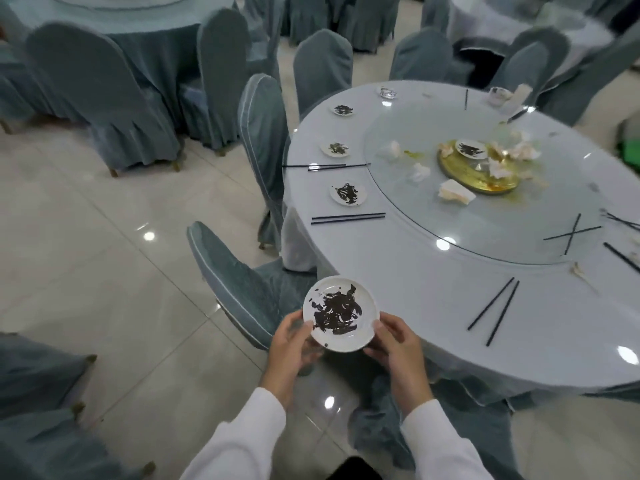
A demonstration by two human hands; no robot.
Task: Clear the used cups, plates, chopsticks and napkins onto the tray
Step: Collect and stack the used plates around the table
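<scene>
A small white plate (pixel 340 313) smeared with dark sauce is held off the table's near-left edge, over the floor. My left hand (pixel 292 348) grips its left rim and my right hand (pixel 398 344) grips its right rim. Three more dirty white plates (pixel 348 194) (pixel 335 148) (pixel 343 109) lie along the table's left side. Black chopsticks lie in pairs at the near edge (pixel 493 311), left (pixel 348 218) and farther left (pixel 325 166). Crumpled napkins (pixel 455 192) lie on the glass turntable (pixel 467 233) around a gold dish (pixel 464 168) carrying another plate. No tray is visible.
The round table (pixel 398 271) wears a pale blue cloth. Covered chairs (pixel 242 292) (pixel 265 133) stand close at its left. Crossed chopsticks (pixel 571 233) and a glass cup (pixel 498 95) sit on the far side. Other tables and chairs fill the back of the room.
</scene>
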